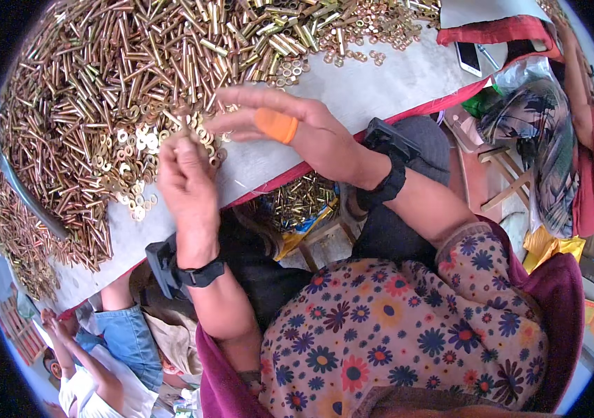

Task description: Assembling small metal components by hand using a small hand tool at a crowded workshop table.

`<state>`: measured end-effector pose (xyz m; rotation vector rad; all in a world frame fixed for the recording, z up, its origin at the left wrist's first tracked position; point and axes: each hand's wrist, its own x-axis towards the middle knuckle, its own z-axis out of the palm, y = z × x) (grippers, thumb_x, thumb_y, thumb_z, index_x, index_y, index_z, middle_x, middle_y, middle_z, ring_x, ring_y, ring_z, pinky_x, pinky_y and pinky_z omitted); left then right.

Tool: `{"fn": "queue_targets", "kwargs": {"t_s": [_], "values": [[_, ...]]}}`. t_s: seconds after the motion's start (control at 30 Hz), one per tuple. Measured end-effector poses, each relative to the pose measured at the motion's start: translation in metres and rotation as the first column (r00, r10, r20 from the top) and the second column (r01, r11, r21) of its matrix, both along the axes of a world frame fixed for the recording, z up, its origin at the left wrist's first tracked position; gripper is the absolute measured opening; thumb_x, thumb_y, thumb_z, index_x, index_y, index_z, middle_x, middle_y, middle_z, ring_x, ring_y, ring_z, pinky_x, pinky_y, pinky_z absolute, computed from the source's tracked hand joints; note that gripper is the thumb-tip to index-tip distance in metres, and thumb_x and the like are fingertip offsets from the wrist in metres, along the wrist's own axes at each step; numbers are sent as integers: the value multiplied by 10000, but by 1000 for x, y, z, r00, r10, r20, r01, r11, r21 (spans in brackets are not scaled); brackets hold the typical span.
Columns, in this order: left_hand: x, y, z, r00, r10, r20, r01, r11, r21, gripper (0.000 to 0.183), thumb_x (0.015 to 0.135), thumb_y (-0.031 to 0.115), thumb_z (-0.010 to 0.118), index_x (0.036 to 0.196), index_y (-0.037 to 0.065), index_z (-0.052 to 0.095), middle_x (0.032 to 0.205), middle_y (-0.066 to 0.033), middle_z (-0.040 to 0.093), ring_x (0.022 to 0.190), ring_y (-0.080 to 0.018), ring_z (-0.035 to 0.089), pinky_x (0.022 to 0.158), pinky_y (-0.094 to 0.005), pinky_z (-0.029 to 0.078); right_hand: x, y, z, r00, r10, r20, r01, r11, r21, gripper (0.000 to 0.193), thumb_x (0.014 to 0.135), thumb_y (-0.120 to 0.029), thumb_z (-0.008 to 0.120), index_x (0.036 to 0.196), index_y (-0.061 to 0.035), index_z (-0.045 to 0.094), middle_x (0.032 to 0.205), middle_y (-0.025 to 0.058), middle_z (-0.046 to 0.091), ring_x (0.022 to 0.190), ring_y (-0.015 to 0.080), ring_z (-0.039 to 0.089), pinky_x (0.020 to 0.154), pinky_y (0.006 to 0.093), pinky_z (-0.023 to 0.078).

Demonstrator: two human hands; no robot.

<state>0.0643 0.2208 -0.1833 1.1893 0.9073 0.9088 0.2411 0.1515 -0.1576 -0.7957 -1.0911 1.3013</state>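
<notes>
My left hand (189, 177) is at the table's near edge, thumb and fingers pinched together. A small piece seems to stick up from the pinch, too blurred to name. My right hand (311, 136) reaches in from the right, palm turned inward, fingers stretched out and smeared by motion. An orange finger cover (276, 126) sits on one of its fingers. Beneath and beside both hands lie loose brass-coloured washers (145, 143). Behind them spreads a large heap of slim brass-coloured metal tubes or pins (112, 59).
Small nuts or rings (374, 24) lie at the far right of the grey tabletop (408, 80). A white phone (468, 58) rests near its right end. Below the edge, a container of metal pieces (300, 202) stands between my knees. Other people sit at left and right.
</notes>
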Motion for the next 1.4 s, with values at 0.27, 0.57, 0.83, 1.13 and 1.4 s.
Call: {"fn": "queue_targets", "kwargs": {"t_s": [0.27,0.57,0.83,1.13,1.4], "values": [[9,-18,19,954,-138,-266,189,966,177,198,993,224,485,993,56,590,708,82,434,613,-9,340,530,-181,257,60,11,-10,326,-642,694,559,723,406,176,821,-80,642,990,-37,667,919,120,630,781,230,636,669,315,513],[5,-13,11,987,-139,83,140,990,-4,281,978,197,422,1190,38,515,759,-7,471,581,-55,361,492,-187,264,64,26,-36,25,-573,819,506,714,484,306,777,-74,662,1081,-48,639,849,95,580,654,201,596,608,315,481],[14,-18,30,990,-128,58,131,990,-42,383,976,60,427,1345,58,328,1113,-153,609,683,-86,549,505,-198,424,65,29,-40,67,-616,785,532,687,495,239,762,-89,690,991,-30,658,782,75,592,557,156,564,523,294,445],[9,-19,17,966,-220,139,235,966,-106,404,972,84,476,1365,25,405,1144,-154,616,735,-100,575,597,-214,506,65,31,-37,285,-560,778,581,747,324,218,759,-170,683,947,-66,652,854,131,590,759,333,604,644,438,479],[13,-23,28,954,-275,118,293,940,-177,380,957,106,518,1328,37,469,1163,-151,618,991,-180,634,732,-271,564,64,30,-39,75,-584,808,490,727,480,218,755,-58,685,972,-41,675,772,70,578,569,145,549,537,270,442]]}}
